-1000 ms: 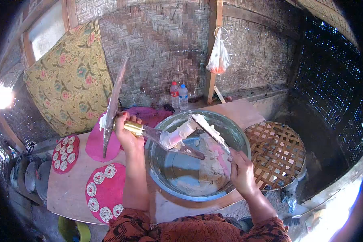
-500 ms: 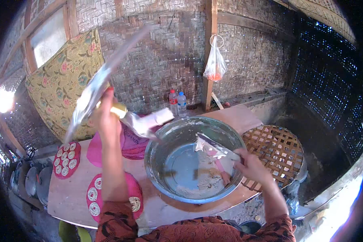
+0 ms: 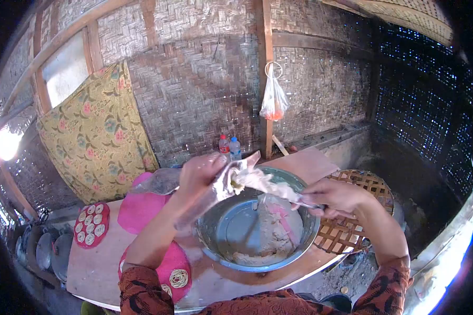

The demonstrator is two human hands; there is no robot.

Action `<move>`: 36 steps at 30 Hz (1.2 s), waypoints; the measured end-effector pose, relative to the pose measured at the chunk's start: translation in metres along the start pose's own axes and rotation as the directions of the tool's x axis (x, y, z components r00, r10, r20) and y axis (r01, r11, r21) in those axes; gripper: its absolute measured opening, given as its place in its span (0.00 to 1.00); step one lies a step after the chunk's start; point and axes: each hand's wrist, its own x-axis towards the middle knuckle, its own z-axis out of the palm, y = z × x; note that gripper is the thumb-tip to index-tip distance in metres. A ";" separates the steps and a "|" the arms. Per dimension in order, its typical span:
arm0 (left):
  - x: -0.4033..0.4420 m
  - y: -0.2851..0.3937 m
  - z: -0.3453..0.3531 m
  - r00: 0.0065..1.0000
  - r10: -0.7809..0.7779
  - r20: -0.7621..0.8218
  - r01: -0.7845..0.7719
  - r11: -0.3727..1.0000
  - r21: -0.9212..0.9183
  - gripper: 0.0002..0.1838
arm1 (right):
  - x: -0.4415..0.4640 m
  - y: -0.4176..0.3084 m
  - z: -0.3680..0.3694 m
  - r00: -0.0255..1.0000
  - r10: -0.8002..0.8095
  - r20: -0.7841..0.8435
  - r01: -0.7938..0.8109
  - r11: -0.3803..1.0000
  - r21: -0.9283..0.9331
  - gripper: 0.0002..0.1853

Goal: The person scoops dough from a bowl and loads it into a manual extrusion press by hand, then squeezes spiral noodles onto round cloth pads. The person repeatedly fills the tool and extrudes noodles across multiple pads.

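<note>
Two bottles (image 3: 235, 150) stand mid-frame; your left hand (image 3: 201, 172) grips a metal tool (image 3: 215, 193), your right hand (image 3: 335, 198) a dough-smeared blade (image 3: 279, 190), partly hiding the basin (image 3: 263, 269).

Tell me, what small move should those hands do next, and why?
Perhaps the right hand should scrape the white paste off its blade against the tool: paste coats the blade, and the left hand holds the tool close to it.

Left hand (image 3: 201, 172) clenched; right hand (image 3: 335, 197) gripping; forearms (image 3: 155, 237) angled inward.
</note>
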 end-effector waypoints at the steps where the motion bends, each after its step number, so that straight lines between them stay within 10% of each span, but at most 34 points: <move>1: 0.002 0.005 0.006 0.998 0.056 -0.023 -0.056 0.998 0.001 0.13 | 0.008 -0.001 0.004 0.993 -0.109 -0.043 0.093 0.954 -0.284 0.13; 2: 0.002 0.009 0.016 1.000 0.029 0.004 -0.029 0.999 0.033 0.10 | 0.014 -0.003 0.011 0.993 -0.108 -0.049 0.090 0.956 -0.280 0.13; 4: 0.004 0.024 0.027 1.000 -0.011 0.010 0.011 0.998 -0.066 0.12 | 0.024 -0.009 0.029 0.724 -0.686 -0.067 -0.039 0.057 -0.998 0.15; 8: 0.004 0.024 0.021 0.993 -0.028 0.111 0.041 0.991 -0.124 0.19 | 0.018 -0.011 0.076 0.615 -0.778 0.133 -0.227 -0.335 -0.914 0.21; 13: -0.007 -0.029 0.031 0.960 -0.258 0.109 0.243 0.961 0.134 0.18 | -0.015 -0.012 0.061 0.612 -0.790 0.013 -0.180 -0.155 -0.971 0.21; 15: 0.000 -0.037 0.012 0.955 -0.292 0.057 0.289 0.955 0.062 0.14 | -0.023 -0.014 0.054 0.550 -0.783 -0.289 -0.193 0.218 -0.957 0.19; 17: 0.004 -0.035 0.011 0.975 -0.224 0.006 0.219 0.959 0.181 0.13 | 0.003 -0.002 0.055 0.499 -0.767 -0.404 -0.070 0.429 -0.900 0.18; 19: 0.022 0.002 -0.001 0.982 -0.190 0.005 0.183 0.950 0.252 0.13 | 0.040 0.015 0.058 0.341 -0.828 -0.445 0.383 0.555 -0.738 0.23; 21: 0.020 0.008 0.033 0.954 -0.292 0.067 0.289 0.956 0.052 0.13 | 0.052 0.008 0.084 0.402 -0.780 -0.480 0.406 0.621 -0.671 0.29; 22: 0.024 0.016 0.055 0.907 -0.420 0.015 0.351 0.736 -0.579 0.15 | 0.066 0.009 0.088 0.359 -0.800 -0.480 0.456 0.600 -0.658 0.34; 25: 0.023 0.018 0.053 0.980 -0.107 -0.170 0.109 0.994 0.003 0.24 | 0.084 0.009 0.093 0.323 -0.742 -0.588 0.312 0.670 -0.673 0.36; 27: 0.023 0.017 0.053 0.948 -0.202 -0.245 0.179 0.977 -0.112 0.26 | 0.089 0.025 0.102 0.251 -0.803 -0.540 0.284 0.595 -0.752 0.37; 30: 0.012 -0.028 0.076 0.825 -0.533 -0.187 0.333 0.727 -0.601 0.18 | 0.076 0.046 0.106 0.431 -0.741 -0.515 0.363 0.665 -0.653 0.33; 32: 0.014 -0.018 0.052 0.849 -0.453 -0.273 0.311 0.846 -0.434 0.18 | 0.064 0.057 0.091 0.516 -0.739 -0.433 0.557 0.674 -0.485 0.26; 36: 0.013 0.000 0.037 0.923 -0.285 -0.259 0.326 0.936 0.134 0.35 | 0.077 0.052 0.076 0.497 -0.658 -0.565 0.428 0.753 -0.500 0.19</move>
